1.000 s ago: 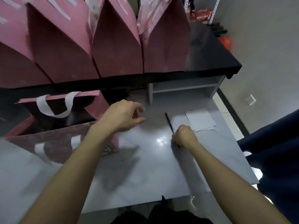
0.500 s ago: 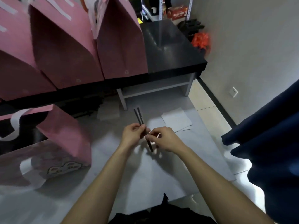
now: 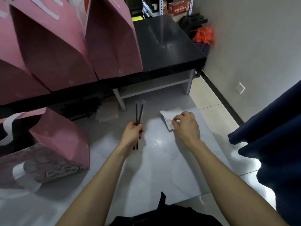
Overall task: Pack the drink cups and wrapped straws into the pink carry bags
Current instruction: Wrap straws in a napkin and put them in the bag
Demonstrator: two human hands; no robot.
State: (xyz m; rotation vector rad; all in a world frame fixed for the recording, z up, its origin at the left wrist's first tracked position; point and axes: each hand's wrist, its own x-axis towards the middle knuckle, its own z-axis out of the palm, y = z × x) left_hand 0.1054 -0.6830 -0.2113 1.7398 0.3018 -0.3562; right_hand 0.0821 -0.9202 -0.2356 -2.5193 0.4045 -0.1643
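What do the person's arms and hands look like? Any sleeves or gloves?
Both forearms are bare: no sleeves show. The left hand and right hand wear no gloves, and no rings, watch or bracelets show. Dark clothing shows at the picture's bottom edge.

black counter [image 3: 164, 51]: 1 o'clock
orange bag [image 3: 204, 35]: 2 o'clock, behind counter
wall socket [image 3: 240, 88]: 3 o'clock

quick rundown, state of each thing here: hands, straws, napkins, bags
left hand: grips two wrapped straws
wrapped straws: held off the table, tips pointing away
right hand: fingers curled on the white napkins
white napkins: lying flat on the table
near pink bag: standing open
pink bags on the counter: upright in a row
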